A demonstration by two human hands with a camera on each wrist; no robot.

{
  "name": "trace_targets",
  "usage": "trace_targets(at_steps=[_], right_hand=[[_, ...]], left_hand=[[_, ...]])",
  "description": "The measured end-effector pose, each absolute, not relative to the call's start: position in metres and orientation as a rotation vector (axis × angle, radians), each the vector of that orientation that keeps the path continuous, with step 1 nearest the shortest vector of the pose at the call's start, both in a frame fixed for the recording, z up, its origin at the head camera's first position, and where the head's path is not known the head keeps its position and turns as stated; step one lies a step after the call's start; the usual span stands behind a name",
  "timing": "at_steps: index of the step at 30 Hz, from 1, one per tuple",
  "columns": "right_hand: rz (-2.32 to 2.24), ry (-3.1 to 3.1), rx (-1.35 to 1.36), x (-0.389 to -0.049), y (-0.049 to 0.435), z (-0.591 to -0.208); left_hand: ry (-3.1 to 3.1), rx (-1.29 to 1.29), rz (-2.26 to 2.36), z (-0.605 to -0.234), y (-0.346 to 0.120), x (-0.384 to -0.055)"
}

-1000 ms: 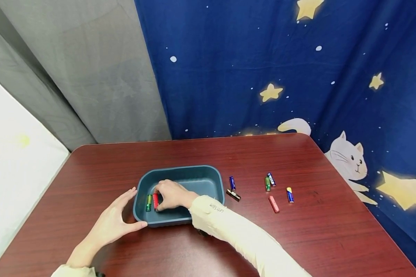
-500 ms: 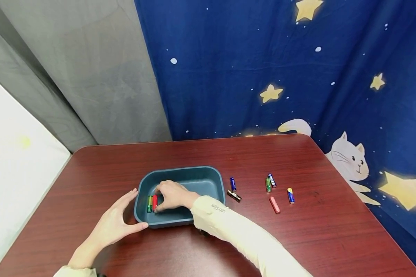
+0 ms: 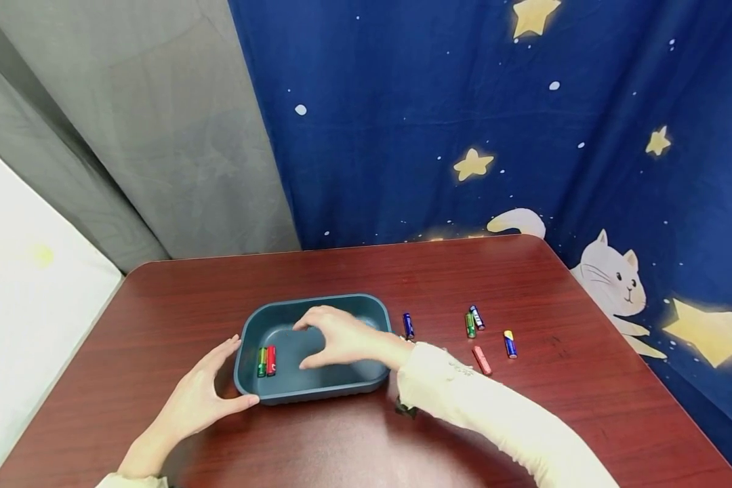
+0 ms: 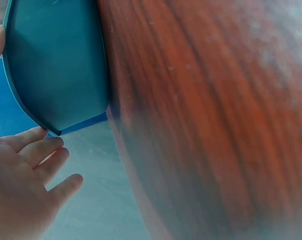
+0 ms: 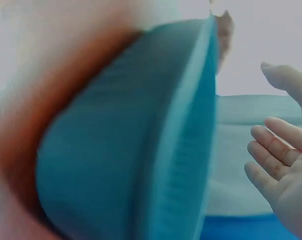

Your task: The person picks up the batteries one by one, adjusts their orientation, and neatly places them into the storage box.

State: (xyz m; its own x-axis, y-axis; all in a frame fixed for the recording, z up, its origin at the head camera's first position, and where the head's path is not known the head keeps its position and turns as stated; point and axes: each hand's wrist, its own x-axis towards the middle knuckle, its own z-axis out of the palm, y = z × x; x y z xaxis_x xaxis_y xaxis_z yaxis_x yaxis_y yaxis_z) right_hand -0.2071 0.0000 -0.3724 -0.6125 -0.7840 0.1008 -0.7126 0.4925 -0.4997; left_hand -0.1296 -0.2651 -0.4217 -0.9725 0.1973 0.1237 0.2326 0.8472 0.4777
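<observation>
A dark teal plastic tray [image 3: 308,392] stands on the table. At its left end a green battery [image 3: 261,362] and a red battery [image 3: 271,360] lie side by side on the tray floor. My left hand [image 3: 198,390] spans the tray's left end, fingers extended, with thumb and fingertips at the rim. Over the middle of the tray, my right hand [image 3: 344,337] has thumb and fingers spread with nothing between them. In the right wrist view that hand [image 5: 285,155] shows an empty palm beside the tray wall [image 5: 101,165].
Right of the tray lies a blue battery [image 3: 409,326]; a dark one beside it is mostly hidden by the right wrist. Farther right are a green battery [image 3: 470,324], a blue-and-white one [image 3: 477,317], a pink one [image 3: 482,360] and a blue-and-yellow one [image 3: 510,344]. Curtains hang behind the table.
The red battery shifted left against the green one. My right hand then let go of it, spread its fingers and moved right. My left hand stayed at the rim.
</observation>
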Motion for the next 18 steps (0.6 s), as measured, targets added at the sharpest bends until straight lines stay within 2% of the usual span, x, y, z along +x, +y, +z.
trace_targets(at_steps=[7, 18], right_hand=[[-1.108, 2.71, -1.353, -0.219, 0.075, -0.353], [-1.094, 2.815, -0.991, -0.213, 0.207, -0.391]], left_hand=[[-2.927, -0.365, -0.793, -0.422, -0.264, -0.128], [-2.93, -0.352, -0.8, -0.421, -0.265, -0.126]])
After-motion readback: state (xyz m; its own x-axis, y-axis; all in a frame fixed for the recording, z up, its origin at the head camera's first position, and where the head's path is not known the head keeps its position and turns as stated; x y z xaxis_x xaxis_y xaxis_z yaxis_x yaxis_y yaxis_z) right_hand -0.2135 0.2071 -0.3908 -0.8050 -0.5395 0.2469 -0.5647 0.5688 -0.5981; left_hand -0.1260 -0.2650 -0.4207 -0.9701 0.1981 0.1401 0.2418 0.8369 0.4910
